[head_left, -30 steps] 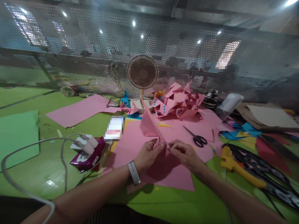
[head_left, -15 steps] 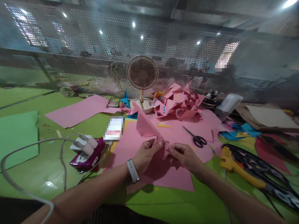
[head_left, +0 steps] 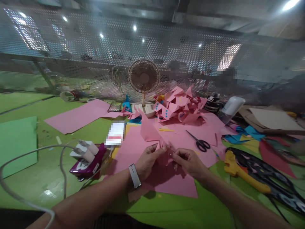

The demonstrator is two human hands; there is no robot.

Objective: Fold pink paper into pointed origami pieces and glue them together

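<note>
Between my hands is a folded pink paper piece (head_left: 150,128), its tall pointed flap standing up and away from me. My left hand (head_left: 150,159) pinches the near part of it, thumb on top; a pale watch strap rings that wrist. My right hand (head_left: 189,161) is closed at the piece's right edge, thumb and forefinger together on the paper. Just what lies between the right fingertips is too small to make out. Under both hands, flat pink sheets (head_left: 128,143) cover the green table (head_left: 190,210).
Black scissors (head_left: 202,145) lie right of my hands. A yellow-handled glue gun (head_left: 247,178) rests farther right. At the left sits a purple power strip (head_left: 88,167) with white plugs and a looping cable. Behind are a small fan (head_left: 144,77) and a heap of folded pink papers (head_left: 178,103).
My right fingers have shifted slightly at the paper's edge. The hold of both hands stays otherwise much the same, and the whole view has tilted a little.
</note>
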